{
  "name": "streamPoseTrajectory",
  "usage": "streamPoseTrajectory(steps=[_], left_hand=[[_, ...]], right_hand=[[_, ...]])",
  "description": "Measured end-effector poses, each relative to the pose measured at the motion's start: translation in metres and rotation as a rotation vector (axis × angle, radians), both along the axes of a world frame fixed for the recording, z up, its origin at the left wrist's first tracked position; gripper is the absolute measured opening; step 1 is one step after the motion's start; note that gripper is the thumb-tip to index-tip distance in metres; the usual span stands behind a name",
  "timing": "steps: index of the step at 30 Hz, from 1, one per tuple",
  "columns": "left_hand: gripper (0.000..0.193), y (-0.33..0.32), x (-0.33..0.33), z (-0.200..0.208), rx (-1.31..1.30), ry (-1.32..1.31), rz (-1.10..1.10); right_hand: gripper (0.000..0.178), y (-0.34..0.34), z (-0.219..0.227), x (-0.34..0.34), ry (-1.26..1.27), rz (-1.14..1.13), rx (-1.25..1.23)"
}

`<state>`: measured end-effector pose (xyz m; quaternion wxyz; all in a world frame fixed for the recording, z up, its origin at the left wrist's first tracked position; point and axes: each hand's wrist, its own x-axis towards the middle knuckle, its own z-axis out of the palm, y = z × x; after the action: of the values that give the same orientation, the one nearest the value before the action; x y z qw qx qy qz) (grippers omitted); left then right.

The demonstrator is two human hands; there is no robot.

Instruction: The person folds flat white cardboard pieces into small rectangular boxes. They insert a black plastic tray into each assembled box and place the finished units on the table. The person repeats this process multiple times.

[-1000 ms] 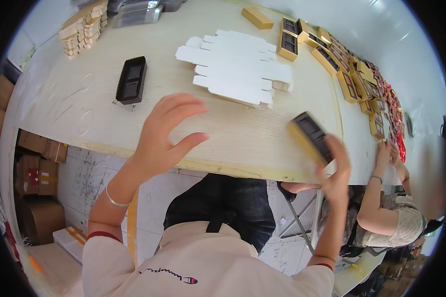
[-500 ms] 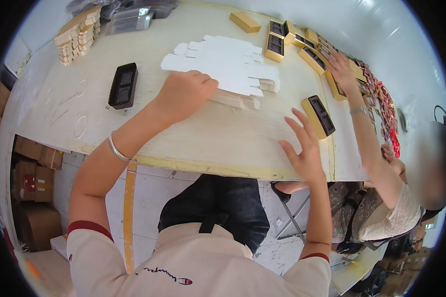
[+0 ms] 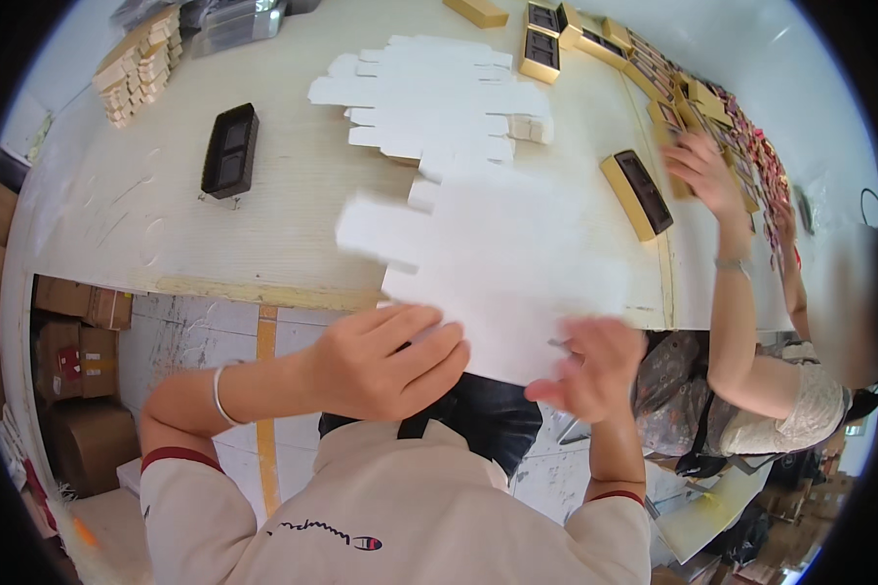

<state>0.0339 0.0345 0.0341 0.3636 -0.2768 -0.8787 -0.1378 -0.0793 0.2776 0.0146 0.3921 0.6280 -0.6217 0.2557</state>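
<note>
A flat white die-cut box blank, blurred, is raised over the table's near edge and my lap. My left hand is closed on its near left edge, fingers bent over the card. At the near right edge of the same blank is my right hand, smeared by motion, its thumb toward the card; whether it grips is unclear. Beyond lies a stack of more white blanks. A dark brown plastic tray with compartments sits to the left. On the right stands a gold box with a dark insert.
Several gold boxes line the far right. There a co-worker's hand reaches among them, beside red-wrapped pieces. Stacked folded card pieces and clear plastic packs occupy the far left. Cartons are below the table.
My left hand has drawn one white blank off the stack toward me. My right hand has come down and left to its edge. The co-worker's hand has shifted nearer.
</note>
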Motion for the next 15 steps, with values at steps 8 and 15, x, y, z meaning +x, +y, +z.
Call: streamPoseTrajectory(steps=[8, 15], left_hand=[[0.017, 0.003, -0.028, -0.037, 0.552, -0.660, 0.051], [0.023, 0.012, -0.022, -0.032, 0.047, -0.274, 0.165]], right_hand=[[0.043, -0.022, -0.048, 0.010, -0.335, -0.231, 0.072], [0.040, -0.022, -0.050, 0.011, -0.253, -0.281, 0.303]])
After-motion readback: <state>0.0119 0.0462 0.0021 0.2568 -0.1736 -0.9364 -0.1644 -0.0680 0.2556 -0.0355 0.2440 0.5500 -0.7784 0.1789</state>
